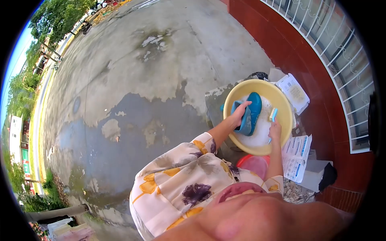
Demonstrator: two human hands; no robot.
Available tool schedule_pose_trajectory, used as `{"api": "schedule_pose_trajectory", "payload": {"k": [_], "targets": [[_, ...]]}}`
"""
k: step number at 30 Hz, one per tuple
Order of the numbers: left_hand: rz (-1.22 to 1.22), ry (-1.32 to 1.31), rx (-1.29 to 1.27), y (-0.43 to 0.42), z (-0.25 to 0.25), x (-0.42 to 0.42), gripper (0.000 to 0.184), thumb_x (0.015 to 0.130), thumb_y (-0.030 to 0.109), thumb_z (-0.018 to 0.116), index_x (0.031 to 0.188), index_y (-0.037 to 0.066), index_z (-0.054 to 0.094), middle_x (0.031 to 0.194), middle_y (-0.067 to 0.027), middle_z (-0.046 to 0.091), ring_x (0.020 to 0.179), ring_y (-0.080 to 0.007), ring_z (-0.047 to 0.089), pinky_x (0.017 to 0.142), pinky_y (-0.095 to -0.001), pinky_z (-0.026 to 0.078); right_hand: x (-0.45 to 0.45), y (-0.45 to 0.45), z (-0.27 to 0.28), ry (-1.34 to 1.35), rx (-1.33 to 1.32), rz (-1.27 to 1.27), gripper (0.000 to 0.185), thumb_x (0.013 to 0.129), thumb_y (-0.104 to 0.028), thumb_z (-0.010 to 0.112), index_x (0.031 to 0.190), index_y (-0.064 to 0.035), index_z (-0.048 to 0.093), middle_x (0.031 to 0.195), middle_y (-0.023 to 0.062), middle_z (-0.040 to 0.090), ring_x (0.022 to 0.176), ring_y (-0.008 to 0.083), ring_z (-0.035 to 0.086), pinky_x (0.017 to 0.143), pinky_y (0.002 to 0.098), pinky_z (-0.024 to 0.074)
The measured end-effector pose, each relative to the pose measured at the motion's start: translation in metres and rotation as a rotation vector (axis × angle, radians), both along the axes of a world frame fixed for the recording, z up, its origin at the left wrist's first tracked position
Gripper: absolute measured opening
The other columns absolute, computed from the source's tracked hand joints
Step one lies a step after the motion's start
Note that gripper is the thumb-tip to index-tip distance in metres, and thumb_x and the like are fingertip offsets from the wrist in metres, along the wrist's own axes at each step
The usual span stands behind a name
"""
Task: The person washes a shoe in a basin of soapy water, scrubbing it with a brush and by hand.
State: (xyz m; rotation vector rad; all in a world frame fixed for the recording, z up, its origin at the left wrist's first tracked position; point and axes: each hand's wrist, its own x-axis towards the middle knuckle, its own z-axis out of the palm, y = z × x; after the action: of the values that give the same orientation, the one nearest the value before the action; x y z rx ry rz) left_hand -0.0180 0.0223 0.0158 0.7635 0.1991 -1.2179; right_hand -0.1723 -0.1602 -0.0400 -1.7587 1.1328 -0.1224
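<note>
A teal rubber boot (253, 105) rests in a pale yellow basin (284, 102) that holds white suds (262, 127). My left hand (240, 112) is closed on the boot's lighter blue shaft, with the thumb reaching over the opening edge. To the right, inside the basin, my right hand (275, 131) grips the handle of a scrub brush (274, 114). The brush has a light blue back and pale bristles, and its head points away from me. It is apart from the boot. The suds hide the bottom of the basin.
A pink-red basin (254, 161) sits close below the yellow one. A white box (293, 93), a printed carton (296, 157) and a dark bag (259, 75) lie around it. On the right runs a red wall (281, 44) with a white window grille (333, 60). Wet concrete (161, 104) spreads leftward.
</note>
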Motion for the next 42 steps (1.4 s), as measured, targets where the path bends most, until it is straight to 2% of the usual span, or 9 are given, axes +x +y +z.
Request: {"api": "schedule_pose_trajectory", "payload": {"k": [9,11,14,16,17,21,24,36,42], "targets": [[0.124,0.07,0.064,-0.002,-0.019,0.004,0.051,0.094,0.044,0.036,0.109,-0.001,0.057,0.102,-0.0176,0.063,0.091,-0.0292,0.061,0.086,-0.0425,0.048,0.0,0.067,0.074,-0.216,0.337,0.029,0.043,0.094,-0.014,0.042,0.137,-0.0145,0.043,0.059,-0.0018,0.041,0.04,0.0083,0.034,0.035,0.0247,0.0295],[0.085,0.029,-0.016,-0.001,-0.018,0.007,0.05,0.095,0.045,0.035,0.105,0.002,0.058,0.099,-0.0161,0.063,0.091,-0.0288,0.061,0.086,-0.0412,0.048,0.008,0.094,0.07,-0.293,0.188,0.407,0.04,0.095,-0.018,0.044,0.136,-0.0176,0.046,0.06,-0.0041,0.039,0.041,0.0054,0.031,0.035,0.0225,0.0264],[0.108,0.015,0.021,0.001,-0.009,0.005,0.049,0.095,0.047,0.034,0.102,0.005,0.059,0.097,-0.0141,0.064,0.088,-0.0279,0.061,0.085,-0.04,0.048,0.041,0.093,0.025,-0.238,-0.482,0.427,0.036,0.093,-0.014,0.046,0.129,-0.0144,0.054,0.082,0.0147,0.065,0.067,0.0243,0.06,0.065,0.034,0.0493],[0.083,0.053,-0.07,-0.003,-0.017,0.004,0.043,0.093,0.045,0.043,0.107,0.006,0.058,0.096,-0.0123,0.063,0.087,-0.0254,0.06,0.082,-0.0386,0.048,0.054,0.083,0.041,-0.092,-0.269,0.346,0.037,0.091,-0.013,0.046,0.127,-0.0115,0.054,0.111,0.0235,0.061,0.103,0.0349,0.06,0.087,0.0395,0.0465],[0.089,0.024,-0.05,-0.004,-0.014,0.005,0.042,0.093,0.044,0.043,0.105,0.007,0.058,0.095,-0.0117,0.063,0.086,-0.0254,0.06,0.082,-0.0386,0.048,0.056,0.075,0.013,-0.207,-0.354,0.362,0.036,0.093,-0.013,0.046,0.128,-0.0121,0.054,0.095,0.0208,0.066,0.083,0.0299,0.063,0.079,0.0361,0.0482],[0.074,-0.005,0.002,0.0,-0.009,0.009,0.041,0.092,0.044,0.045,0.105,0.008,0.059,0.095,-0.0104,0.063,0.086,-0.0253,0.059,0.082,-0.0388,0.048,0.039,0.109,0.044,-0.204,-0.215,0.495,0.036,0.093,-0.013,0.046,0.127,-0.0131,0.055,0.093,0.0198,0.067,0.079,0.0272,0.065,0.069,0.0355,0.0503],[0.05,0.048,-0.009,0.001,-0.023,0.004,0.041,0.092,0.043,0.046,0.109,0.007,0.057,0.098,-0.0106,0.063,0.089,-0.0247,0.059,0.084,-0.0385,0.047,0.052,0.093,0.055,-0.029,-0.293,0.419,0.036,0.091,-0.015,0.048,0.126,-0.0109,0.055,0.11,0.023,0.062,0.103,0.0324,0.061,0.087,0.0372,0.0459],[0.032,0.076,-0.108,0.005,-0.005,0.0,0.043,0.091,0.043,0.047,0.11,0.006,0.056,0.099,-0.0123,0.064,0.088,-0.026,0.062,0.082,-0.0406,0.05,0.024,0.054,0.02,-0.178,-0.319,0.327,0.038,0.09,-0.018,0.048,0.127,-0.0164,0.055,0.102,0.0232,0.063,0.095,0.0342,0.062,0.084,0.0389,0.0465],[0.043,0.07,-0.156,0.004,-0.003,-0.003,0.051,0.092,0.049,0.043,0.12,0.008,0.055,0.111,-0.0117,0.062,0.093,-0.0252,0.061,0.087,-0.0412,0.048,0.006,0.008,-0.013,0.191,-0.089,0.102,0.046,0.089,-0.011,0.041,0.134,-0.0155,0.047,0.077,0.0166,0.063,0.051,0.0267,0.059,0.045,0.0374,0.0457]]}}
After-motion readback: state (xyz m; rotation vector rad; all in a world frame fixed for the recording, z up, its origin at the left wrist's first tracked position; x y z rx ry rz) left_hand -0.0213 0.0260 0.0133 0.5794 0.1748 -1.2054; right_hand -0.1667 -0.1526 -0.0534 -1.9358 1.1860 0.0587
